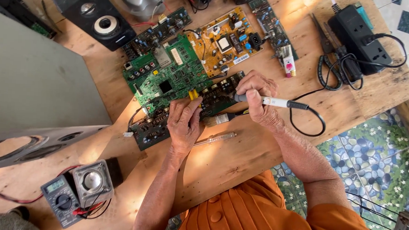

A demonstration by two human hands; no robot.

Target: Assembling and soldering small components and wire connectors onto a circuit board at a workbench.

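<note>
From up here the wooden bench (239, 159) fills most of my view, with a big grey cabinet (33, 82) lying across its left side. A green circuit board (169, 76) and a yellow-brown one (225, 39) lie further back, and the dark circuit board (186, 111) being worked on lies in front of them, near the middle, its long axis running from lower left to upper right. I judge that board stiff but fragile, light, and best held by its bare edges, not by the parts on it.

My right hand (261, 101) is closed around a soldering iron (273, 102): white handle, black cord trailing off right. The iron lies almost level, tip pointing left onto the dark board; I'd take it light and rigid, to be gripped only by the handle. My left hand (184, 123) rests palm down on the board, its grip pinched on small yellow-handled tweezers or a clip (193, 95); I cannot tell which. A brush (223, 118) lies just beside the hands, a clear-handled screwdriver (215, 139) nearer me, and a multimeter (60, 200) sits at lower left.
</note>
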